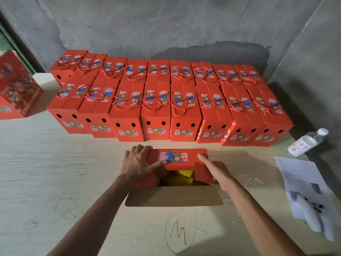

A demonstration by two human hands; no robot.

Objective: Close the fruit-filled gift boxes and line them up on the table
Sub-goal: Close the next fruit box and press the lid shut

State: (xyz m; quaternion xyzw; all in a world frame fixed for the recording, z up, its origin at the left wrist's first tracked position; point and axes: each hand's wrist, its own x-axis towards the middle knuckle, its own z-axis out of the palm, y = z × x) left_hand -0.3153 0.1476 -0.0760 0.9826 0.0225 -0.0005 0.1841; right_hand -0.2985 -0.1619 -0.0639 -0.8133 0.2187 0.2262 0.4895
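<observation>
Open gift box (pixel 174 195) on pale wooden table (pixel 55 172), near front edge, centred; far red flap (pixel 177 158) folded down over opening, printed side up; near brown flap (pixel 173 198) lying outward toward viewer; right side flap (pixel 203 171) tilted inward. Yellow fruit (pixel 181 179) visible in gap between flaps. Left hand (pixel 137 162) laid flat, fingers straight and spread, pressed on left end of far flap. Right hand (pixel 215 171) beside right side flap, forefinger extended onto far flap; remaining fingers hidden behind side flap, grip not discernible. Closed red boxes (pixel 156 111) with cord handles, ranked in 2 rows behind, against grey wall (pixel 166 24). 1 further red box (pixel 16 87) at far left, tilted. Water bottle (pixel 307 142) on its side at right; printed sheets (pixel 302 183) and white gloves (pixel 311 217) near right edge.
</observation>
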